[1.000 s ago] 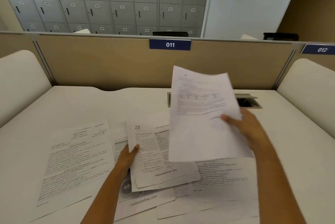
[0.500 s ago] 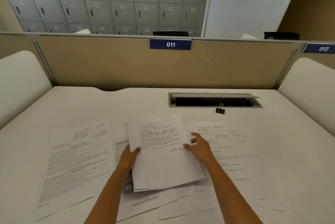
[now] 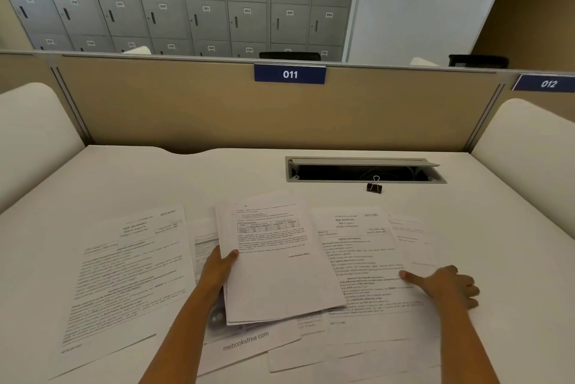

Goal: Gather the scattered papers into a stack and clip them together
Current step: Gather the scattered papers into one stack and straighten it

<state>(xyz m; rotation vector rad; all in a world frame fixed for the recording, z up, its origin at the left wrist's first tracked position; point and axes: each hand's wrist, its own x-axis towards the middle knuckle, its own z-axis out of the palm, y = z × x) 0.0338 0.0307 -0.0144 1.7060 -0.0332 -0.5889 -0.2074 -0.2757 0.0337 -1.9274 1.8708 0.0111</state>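
Observation:
A small stack of printed sheets (image 3: pixel 280 262) lies in the middle of the white desk. My left hand (image 3: pixel 219 268) grips its left edge, thumb on top. My right hand (image 3: pixel 448 285) rests on a loose printed sheet (image 3: pixel 361 256) to the right of the stack, thumb pointing left, fingers loosely curled. Another printed sheet (image 3: pixel 124 278) lies flat at the left. More sheets, one marked mebooksfree.com (image 3: pixel 245 344), stick out from under the stack. A black binder clip (image 3: pixel 374 186) stands by the cable slot, apart from both hands.
An open cable slot (image 3: pixel 364 170) is cut into the desk (image 3: pixel 155 178) at the back right. A tan partition (image 3: pixel 186 110) labelled 011 closes the far side. White rounded dividers (image 3: pixel 28 135) flank the desk left and right.
My right hand laid the lifted sheets on the stack, let go, and moved right onto the loose sheet. The left hand kept its grip on the stack's edge.

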